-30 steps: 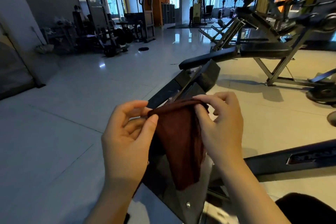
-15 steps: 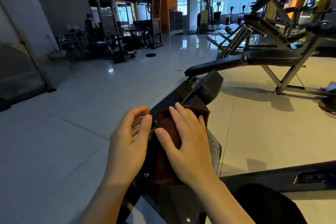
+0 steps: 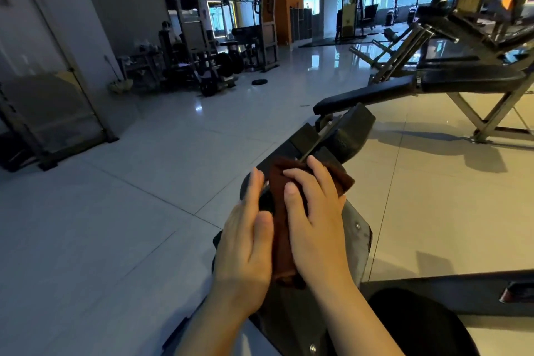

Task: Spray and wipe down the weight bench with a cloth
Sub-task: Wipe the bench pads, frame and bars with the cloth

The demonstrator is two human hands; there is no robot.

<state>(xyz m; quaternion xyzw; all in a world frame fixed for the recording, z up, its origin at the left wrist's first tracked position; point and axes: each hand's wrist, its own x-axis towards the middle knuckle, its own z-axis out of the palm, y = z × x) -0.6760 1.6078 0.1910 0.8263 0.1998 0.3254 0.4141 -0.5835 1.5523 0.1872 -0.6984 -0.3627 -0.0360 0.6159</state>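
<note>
A dark brown cloth (image 3: 281,228) lies folded on the black frame of the weight bench (image 3: 352,133) just below me. My right hand (image 3: 313,220) presses flat on the cloth with straight fingers. My left hand (image 3: 245,243) stands on edge against the cloth's left side, fingers straight, thumb touching the fabric. The bench's black pads stretch away toward the upper right. No spray bottle is in view.
Another bench on metal legs (image 3: 474,81) stands at the right. A black base bar (image 3: 448,292) crosses the floor at lower right. Racks and weight plates (image 3: 213,66) line the far left wall. A glossy tiled floor (image 3: 144,196) spreads to the left.
The cloth, held up between both hands a second ago, now lies on the bench frame. Both hands have flattened onto and beside it, and my view has shifted closer.
</note>
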